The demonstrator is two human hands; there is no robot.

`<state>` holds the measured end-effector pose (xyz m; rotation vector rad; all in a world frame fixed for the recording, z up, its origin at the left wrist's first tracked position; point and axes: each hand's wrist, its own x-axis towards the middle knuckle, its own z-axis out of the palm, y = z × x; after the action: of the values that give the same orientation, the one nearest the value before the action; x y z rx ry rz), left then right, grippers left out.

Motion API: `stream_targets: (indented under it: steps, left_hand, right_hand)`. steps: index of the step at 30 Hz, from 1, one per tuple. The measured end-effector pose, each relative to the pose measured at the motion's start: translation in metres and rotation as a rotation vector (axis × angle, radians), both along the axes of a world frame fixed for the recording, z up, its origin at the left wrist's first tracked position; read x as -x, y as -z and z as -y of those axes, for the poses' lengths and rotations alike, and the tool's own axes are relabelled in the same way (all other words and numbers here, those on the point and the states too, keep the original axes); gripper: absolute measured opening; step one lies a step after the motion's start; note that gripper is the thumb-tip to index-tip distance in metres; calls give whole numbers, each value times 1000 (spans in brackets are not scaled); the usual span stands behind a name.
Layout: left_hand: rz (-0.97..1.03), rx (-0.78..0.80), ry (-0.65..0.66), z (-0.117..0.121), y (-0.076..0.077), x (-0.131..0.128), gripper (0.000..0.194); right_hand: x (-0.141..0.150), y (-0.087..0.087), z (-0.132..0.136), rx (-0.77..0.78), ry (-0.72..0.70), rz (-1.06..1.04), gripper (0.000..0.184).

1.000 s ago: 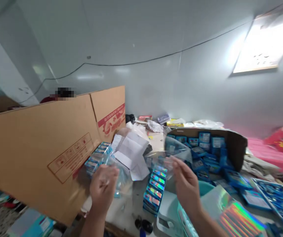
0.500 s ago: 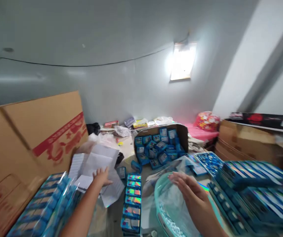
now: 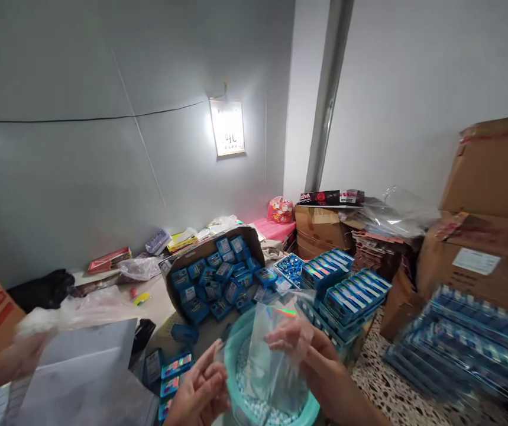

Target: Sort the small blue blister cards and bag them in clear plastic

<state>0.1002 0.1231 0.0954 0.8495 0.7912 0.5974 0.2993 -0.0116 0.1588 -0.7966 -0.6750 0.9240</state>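
Observation:
A clear plastic bag hangs over a teal basin, with the fingers of my right hand closed on its upper part. Small white pieces lie inside the basin, partly seen through the bag. My left hand is at the basin's left side, fingers curled in and thumb near the fingertips. What it pinches, if anything, is too blurred to make out. Beside that hand stands a row of small blue boxes with shiny tops.
Behind the basin, a tipped carton holds many loose blue boxes. Stacked blue display packs stand to the right, near a tray of small blue pieces. White paper sheets lie at left. Wrapped blue packs and brown cartons fill the far right.
My view has turned right. My left hand has left the paper sheets and come to the basin's side. My right hand, earlier over the basin, is now closed on the clear bag.

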Motion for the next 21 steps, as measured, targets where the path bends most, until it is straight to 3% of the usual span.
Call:
stream_targets:
  steps: [3,6,8,11,14,18,21]
  left_hand:
    - [-88,-129,-214,3,-20,2,77]
    - [-108,-323,-328,5,-36,1,94]
    - [-92,-429,-358,8,-39,-2,106]
    - [-69,-473,-332,10,-39,-7,103]
    - [-102,-398,-318,9,-41,-10,92]
    - [-217,-325,-383,11,-49,-20,92]
    - [-276,-447,-398,9,-50,-26,87]
  right_hand:
    - [-11,1,8,30,5,12,42]
    - [-22,7,13,6,-13,-89,71]
    - [-28,13,16,5,-14,-114,80]
    - [-41,22,21,139,45,-50,59]
    - [-57,26,23,285,123,30,39]
    - [-70,27,26,303,56,162,37]
    - [-72,26,30,302,29,173,38]
